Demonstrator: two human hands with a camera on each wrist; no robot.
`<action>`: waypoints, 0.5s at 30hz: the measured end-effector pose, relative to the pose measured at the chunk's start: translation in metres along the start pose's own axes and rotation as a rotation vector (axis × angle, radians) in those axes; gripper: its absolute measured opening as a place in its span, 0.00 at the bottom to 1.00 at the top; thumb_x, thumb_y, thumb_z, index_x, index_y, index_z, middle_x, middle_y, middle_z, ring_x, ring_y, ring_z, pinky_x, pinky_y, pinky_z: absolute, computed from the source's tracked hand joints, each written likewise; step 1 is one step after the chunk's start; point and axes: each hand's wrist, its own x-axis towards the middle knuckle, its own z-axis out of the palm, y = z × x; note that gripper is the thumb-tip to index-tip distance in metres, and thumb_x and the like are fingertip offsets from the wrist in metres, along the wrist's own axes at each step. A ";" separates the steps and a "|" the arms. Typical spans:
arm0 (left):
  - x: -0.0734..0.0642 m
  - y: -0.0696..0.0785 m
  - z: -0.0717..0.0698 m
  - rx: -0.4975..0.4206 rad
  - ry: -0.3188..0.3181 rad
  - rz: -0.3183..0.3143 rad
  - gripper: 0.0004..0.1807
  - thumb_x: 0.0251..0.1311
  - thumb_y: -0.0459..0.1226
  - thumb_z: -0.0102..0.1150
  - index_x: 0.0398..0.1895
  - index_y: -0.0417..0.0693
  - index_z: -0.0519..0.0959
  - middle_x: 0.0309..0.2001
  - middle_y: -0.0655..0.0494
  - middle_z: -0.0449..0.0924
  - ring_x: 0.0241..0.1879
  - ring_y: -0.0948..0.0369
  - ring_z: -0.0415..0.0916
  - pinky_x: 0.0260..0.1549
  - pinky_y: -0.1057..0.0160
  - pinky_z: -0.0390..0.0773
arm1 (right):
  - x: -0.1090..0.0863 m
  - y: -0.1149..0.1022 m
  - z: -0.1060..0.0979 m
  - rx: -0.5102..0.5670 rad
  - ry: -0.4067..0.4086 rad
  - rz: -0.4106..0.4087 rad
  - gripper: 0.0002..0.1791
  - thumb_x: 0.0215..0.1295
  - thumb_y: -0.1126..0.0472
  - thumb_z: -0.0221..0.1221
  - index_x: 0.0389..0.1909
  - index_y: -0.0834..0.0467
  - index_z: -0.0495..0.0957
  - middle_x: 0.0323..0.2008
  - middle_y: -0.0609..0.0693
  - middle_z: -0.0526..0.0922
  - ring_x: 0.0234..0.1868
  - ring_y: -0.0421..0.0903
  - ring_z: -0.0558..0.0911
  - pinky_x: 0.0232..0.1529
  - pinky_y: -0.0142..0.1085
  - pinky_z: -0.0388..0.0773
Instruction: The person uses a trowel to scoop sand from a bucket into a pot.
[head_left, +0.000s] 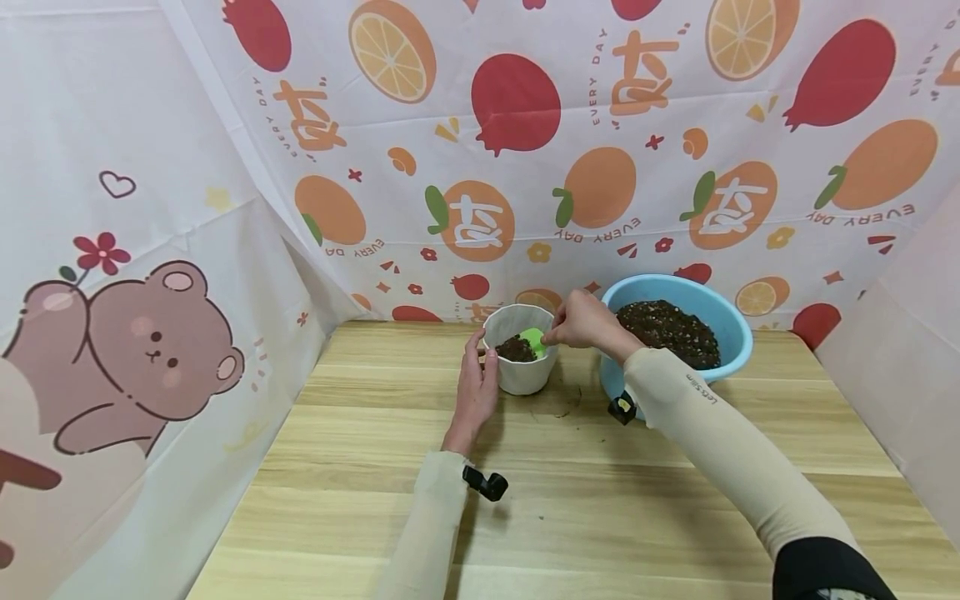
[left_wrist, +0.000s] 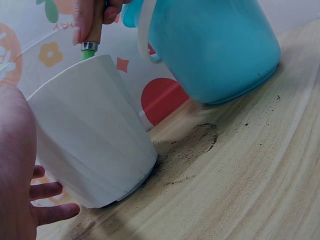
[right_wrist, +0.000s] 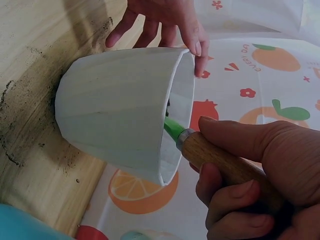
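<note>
A white faceted pot [head_left: 522, 379] stands on the wooden table with dark soil [head_left: 516, 348] in it. My left hand [head_left: 477, 387] rests against the pot's left side, fingers spread and fairly straight, with fingertips up at the rim in the right wrist view. My right hand [head_left: 585, 322] grips the wooden handle [right_wrist: 225, 167] of a small trowel whose green blade [head_left: 534, 340] dips into the pot. In the left wrist view, the pot's white wall [left_wrist: 95, 130] hides most of that blade. The soil hides the blade's tip.
To the right of the pot, a light blue bucket [head_left: 738, 346] holds a heap of dark potting soil [head_left: 667, 333]. Its pale handle [left_wrist: 145, 30] hangs on the pot side. Soil crumbs [left_wrist: 200, 137] lie scattered on the table [head_left: 360, 500]. A fruit-patterned cloth [head_left: 517, 225] hangs behind.
</note>
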 end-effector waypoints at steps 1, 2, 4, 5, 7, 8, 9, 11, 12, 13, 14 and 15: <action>0.000 0.000 0.000 -0.001 -0.002 -0.004 0.28 0.80 0.51 0.35 0.79 0.58 0.55 0.63 0.40 0.71 0.53 0.47 0.78 0.53 0.46 0.78 | 0.000 0.000 0.000 -0.004 0.001 0.003 0.13 0.57 0.52 0.72 0.23 0.58 0.89 0.16 0.45 0.83 0.21 0.42 0.73 0.25 0.34 0.69; 0.000 0.000 0.000 -0.004 -0.004 -0.008 0.29 0.80 0.52 0.35 0.79 0.58 0.54 0.63 0.40 0.70 0.53 0.47 0.78 0.53 0.47 0.78 | 0.001 0.000 0.000 -0.006 0.001 0.004 0.13 0.57 0.52 0.72 0.23 0.58 0.89 0.17 0.45 0.84 0.21 0.42 0.74 0.25 0.34 0.70; 0.000 0.001 0.000 -0.008 -0.006 -0.010 0.29 0.80 0.53 0.35 0.79 0.58 0.54 0.64 0.40 0.70 0.54 0.47 0.77 0.54 0.47 0.77 | 0.000 0.000 -0.001 -0.009 0.003 0.011 0.11 0.57 0.52 0.73 0.23 0.55 0.89 0.20 0.45 0.86 0.23 0.43 0.76 0.26 0.35 0.71; 0.000 0.000 0.000 -0.007 -0.006 -0.010 0.29 0.80 0.53 0.35 0.79 0.58 0.54 0.64 0.41 0.70 0.54 0.48 0.77 0.54 0.47 0.77 | 0.000 0.000 -0.001 -0.010 0.004 0.017 0.10 0.57 0.52 0.73 0.24 0.54 0.89 0.21 0.46 0.86 0.25 0.43 0.77 0.27 0.35 0.72; 0.001 0.001 0.000 -0.006 -0.007 -0.010 0.30 0.80 0.53 0.34 0.79 0.57 0.54 0.64 0.41 0.71 0.54 0.47 0.77 0.54 0.47 0.77 | -0.001 -0.001 -0.003 -0.006 0.007 0.031 0.09 0.56 0.52 0.73 0.24 0.52 0.89 0.25 0.46 0.88 0.27 0.45 0.79 0.28 0.35 0.73; 0.001 0.001 0.000 -0.005 -0.006 -0.009 0.29 0.80 0.52 0.35 0.79 0.57 0.54 0.63 0.40 0.71 0.54 0.47 0.77 0.54 0.47 0.77 | -0.001 -0.002 -0.004 -0.006 0.009 0.038 0.08 0.56 0.52 0.73 0.24 0.51 0.89 0.26 0.47 0.88 0.28 0.45 0.80 0.28 0.36 0.74; 0.001 0.001 -0.001 -0.004 -0.005 -0.008 0.29 0.80 0.51 0.35 0.79 0.57 0.54 0.63 0.40 0.71 0.54 0.47 0.77 0.54 0.46 0.77 | -0.001 -0.002 -0.005 -0.005 0.011 0.045 0.08 0.56 0.52 0.73 0.24 0.51 0.89 0.28 0.47 0.89 0.29 0.46 0.80 0.29 0.36 0.75; 0.001 0.001 0.000 -0.001 -0.002 -0.006 0.28 0.81 0.48 0.36 0.79 0.56 0.55 0.63 0.40 0.71 0.54 0.47 0.77 0.54 0.46 0.77 | -0.001 -0.004 -0.006 -0.003 0.017 0.056 0.07 0.56 0.51 0.73 0.25 0.50 0.89 0.31 0.47 0.90 0.31 0.46 0.82 0.30 0.37 0.76; 0.001 0.002 0.000 -0.001 -0.001 -0.006 0.27 0.81 0.47 0.36 0.79 0.56 0.55 0.62 0.39 0.71 0.54 0.46 0.77 0.54 0.45 0.76 | -0.001 -0.004 -0.006 -0.003 0.021 0.059 0.07 0.56 0.51 0.73 0.26 0.50 0.89 0.32 0.47 0.90 0.32 0.47 0.83 0.30 0.37 0.77; 0.001 0.002 0.000 -0.001 0.000 -0.006 0.27 0.80 0.46 0.37 0.79 0.56 0.55 0.62 0.39 0.71 0.54 0.46 0.76 0.54 0.45 0.76 | -0.001 -0.004 -0.006 -0.006 0.025 0.060 0.07 0.56 0.51 0.73 0.27 0.50 0.89 0.32 0.47 0.90 0.32 0.47 0.83 0.30 0.37 0.77; 0.001 0.002 0.000 -0.002 0.000 -0.007 0.27 0.80 0.45 0.37 0.79 0.56 0.55 0.62 0.39 0.71 0.54 0.46 0.76 0.54 0.45 0.76 | -0.001 -0.004 -0.006 -0.011 0.030 0.058 0.07 0.56 0.51 0.73 0.28 0.50 0.89 0.33 0.47 0.90 0.32 0.47 0.83 0.31 0.38 0.77; 0.001 0.002 0.000 0.000 -0.001 -0.007 0.27 0.80 0.45 0.37 0.79 0.56 0.55 0.63 0.40 0.71 0.54 0.47 0.77 0.55 0.45 0.76 | -0.001 -0.004 -0.005 -0.015 0.035 0.054 0.07 0.56 0.52 0.73 0.28 0.50 0.89 0.33 0.47 0.90 0.33 0.47 0.83 0.31 0.38 0.78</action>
